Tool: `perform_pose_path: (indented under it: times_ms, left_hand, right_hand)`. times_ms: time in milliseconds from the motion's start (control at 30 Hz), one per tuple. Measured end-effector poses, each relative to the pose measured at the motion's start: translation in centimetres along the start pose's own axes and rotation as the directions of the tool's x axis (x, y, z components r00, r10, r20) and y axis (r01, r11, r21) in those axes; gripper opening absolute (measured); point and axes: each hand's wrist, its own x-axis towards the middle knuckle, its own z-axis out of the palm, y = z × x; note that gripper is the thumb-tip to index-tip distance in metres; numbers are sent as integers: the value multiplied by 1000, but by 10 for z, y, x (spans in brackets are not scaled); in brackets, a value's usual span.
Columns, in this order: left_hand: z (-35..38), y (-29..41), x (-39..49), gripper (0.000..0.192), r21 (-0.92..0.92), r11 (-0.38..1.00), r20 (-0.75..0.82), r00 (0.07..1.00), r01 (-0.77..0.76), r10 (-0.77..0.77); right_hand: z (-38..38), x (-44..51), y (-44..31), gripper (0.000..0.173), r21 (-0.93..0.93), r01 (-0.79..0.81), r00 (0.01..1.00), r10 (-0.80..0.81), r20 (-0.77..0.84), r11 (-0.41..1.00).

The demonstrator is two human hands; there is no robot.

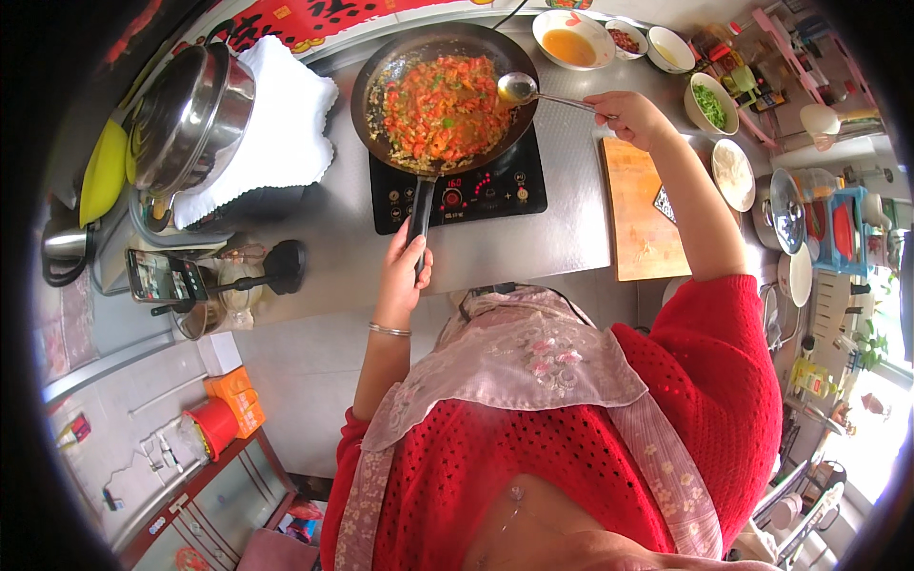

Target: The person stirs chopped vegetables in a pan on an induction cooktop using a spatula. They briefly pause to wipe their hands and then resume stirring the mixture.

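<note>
My left hand point(405, 275) grips the black handle of a frying pan point(364, 93), which stands on a black induction cooker point(493, 196) with lit red indicators. Chopped tomato point(450, 107) in red juice fills the middle of the pan, with small pale yellow bits around it. My right hand point(632, 116) holds the long handle of a metal ladle point(518, 88). The ladle's bowl is over the right side of the pan and has some yellowish liquid in it; whether it touches the food I cannot tell.
Bowls of orange liquid point(569, 48), red pieces point(623, 39) and chopped greens point(709, 105) stand at the back right. A wooden cutting board point(635, 214) lies below my right forearm. At left are a lidded steel pot point(189, 118), a white cloth point(285, 121) and a phone on a holder point(164, 276).
</note>
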Motion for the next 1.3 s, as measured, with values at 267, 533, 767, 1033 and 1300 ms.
perform_pose_path:
  times_ms: [267,533,767,1033,1300]
  left_hand:
    - [-2,0,3,48,-2,1000,3,1000,10,-10]
    - [-1,4,1,48,-24,1000,-20,1000,8,-9]
    - [-2,4,0,48,-51,999,-38,999,12,-14]
    - [-7,0,4,50,-35,999,31,999,14,-12]
    - [-2,2,1,49,-26,999,-42,998,35,-36]
  right_hand:
    - [45,16,-8,38,-875,116,818,-545,-184,470]
    - [118,97,-17,36,-847,-11,925,-317,-211,531]
    - [174,57,-12,34,-791,389,835,-543,86,473]
    - [211,-6,-16,42,-905,294,917,-357,178,306]
    - [139,70,-34,27,-929,37,880,-452,-144,368]
